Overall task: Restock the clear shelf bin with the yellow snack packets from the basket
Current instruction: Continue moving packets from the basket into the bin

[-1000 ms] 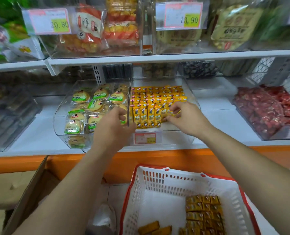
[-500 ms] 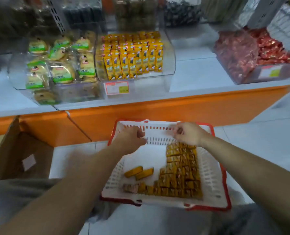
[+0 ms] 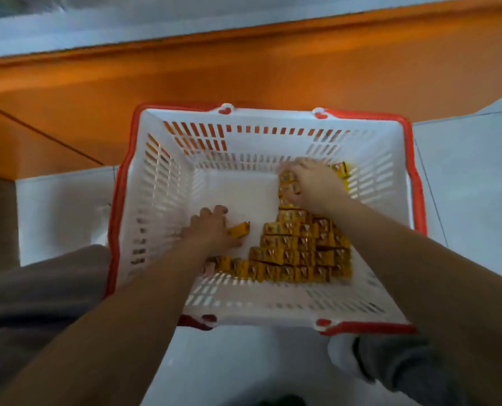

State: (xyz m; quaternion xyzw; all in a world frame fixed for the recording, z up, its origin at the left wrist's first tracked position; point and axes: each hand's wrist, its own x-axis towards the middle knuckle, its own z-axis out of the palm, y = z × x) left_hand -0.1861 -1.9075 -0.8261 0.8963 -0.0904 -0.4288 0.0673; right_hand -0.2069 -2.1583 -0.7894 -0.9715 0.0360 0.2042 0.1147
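Both hands are picking in the basket (image 3: 167,177): left hand (image 3: 211,230) pinches a loose packet (image 3: 239,230), right hand (image 3: 311,186) curls onto stacked packets (image 3: 296,253). Next, lift them to the unseen bin.

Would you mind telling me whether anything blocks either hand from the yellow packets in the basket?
Nothing visible: the basket is open-topped and both hands are inside it, the left hand touching a loose packet, the right hand curled over the stacked packets.
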